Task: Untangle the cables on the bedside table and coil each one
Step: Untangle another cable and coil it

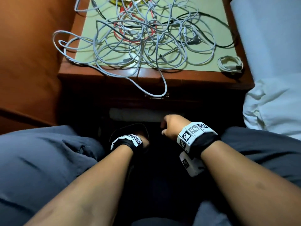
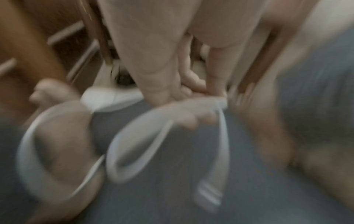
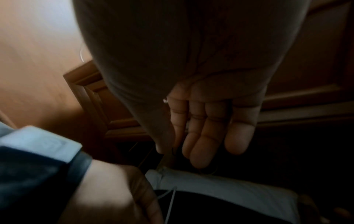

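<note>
Two hands sit low between my knees, below the near edge of the bedside surface. My left hand is mostly hidden in the head view, but its wrist camera, though blurred, shows the fingers curled around a white cable that hangs down in loops. My right hand is higher and to the right; its fingers lie straight and pressed together, and I cannot tell whether the thumb pinches anything. A tangle of white, red and black cables covers the surface, with one white loop hanging over the near edge. One coiled white cable rests apart at the near right corner. White bedding lies to the right.
</note>
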Tool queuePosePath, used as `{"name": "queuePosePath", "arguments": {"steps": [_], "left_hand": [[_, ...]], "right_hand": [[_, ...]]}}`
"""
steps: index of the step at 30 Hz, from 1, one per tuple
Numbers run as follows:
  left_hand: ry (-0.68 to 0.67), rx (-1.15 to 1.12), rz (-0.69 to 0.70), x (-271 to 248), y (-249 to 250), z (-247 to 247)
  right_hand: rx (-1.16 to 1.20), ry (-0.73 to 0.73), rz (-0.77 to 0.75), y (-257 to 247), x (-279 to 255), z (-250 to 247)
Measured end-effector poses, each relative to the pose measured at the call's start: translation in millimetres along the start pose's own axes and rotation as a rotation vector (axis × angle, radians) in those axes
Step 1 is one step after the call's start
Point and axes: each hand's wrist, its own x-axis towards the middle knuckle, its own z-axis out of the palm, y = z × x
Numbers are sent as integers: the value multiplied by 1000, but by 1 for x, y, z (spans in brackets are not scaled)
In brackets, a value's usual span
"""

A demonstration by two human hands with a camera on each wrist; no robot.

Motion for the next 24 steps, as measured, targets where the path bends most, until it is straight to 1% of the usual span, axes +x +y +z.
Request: {"name": "queuePosePath", "arguments": {"steps": [1,4,6,8,9,11,13,15,17,19,20,21,22,24], "left_hand": [[-13,-34,55,-6,8,-11],[-107,-346,170,-64,53,-56],[-125,-399,314,-101,73,-80],[-115,-408,482,-143,82,-107],[-79,-406,569,-170,85,-125],[9,-465,713,-203,76,-153],[111,-612,855,-235,65,-174],[260,-767,938,-255,53,-183],[490,-911,959,-255,42,-185],[710,-1087,883,-240,30,-185],[787,-1127,819,-234,26,-185],[806,-1124,761,-229,22,-185],[765,-1089,709,-228,20,-184],[602,-936,637,-227,20,-182]], "right_hand": [[-1,24,-2,3,-9,-7],[-9,102,-21,14,-43,-31],[9,145,-65,19,-69,-48],[54,185,-149,23,-98,-62],[83,218,-199,26,-117,-71],[188,273,-288,30,-137,-80],[352,342,-395,35,-161,-85],[546,385,-497,38,-176,-89],[782,407,-543,40,-183,-93],[957,483,-513,43,-185,-99],[1024,538,-499,46,-184,-101],[1079,587,-502,48,-183,-104],[1121,612,-518,47,-182,-107],[1146,603,-564,40,-180,-110]]}}
